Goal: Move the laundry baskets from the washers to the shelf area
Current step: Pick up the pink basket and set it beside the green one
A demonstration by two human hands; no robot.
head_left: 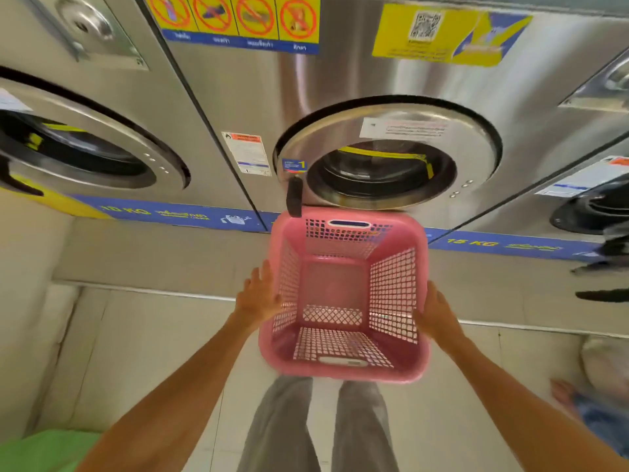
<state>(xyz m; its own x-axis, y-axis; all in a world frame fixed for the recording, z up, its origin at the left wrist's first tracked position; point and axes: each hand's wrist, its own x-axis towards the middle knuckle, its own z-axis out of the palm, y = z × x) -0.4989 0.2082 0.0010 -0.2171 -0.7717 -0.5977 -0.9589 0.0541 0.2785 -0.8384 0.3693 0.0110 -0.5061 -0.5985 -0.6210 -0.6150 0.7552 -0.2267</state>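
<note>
An empty pink lattice laundry basket (343,367) hangs in the air in front of the middle steel washer (391,155), just below its round door. My left hand (258,298) presses flat against the basket's left wall and my right hand (437,313) grips its right wall, so both hands carry it. The basket tilts with its mouth towards me. Below it I see my grey trouser legs. No shelf is in view.
A second washer (78,141) stands on the left and a third (589,199) on the right, all on a raised tiled step (153,253). A green object (44,451) lies at the bottom left. Another person's foot (565,391) and jeans are at the right.
</note>
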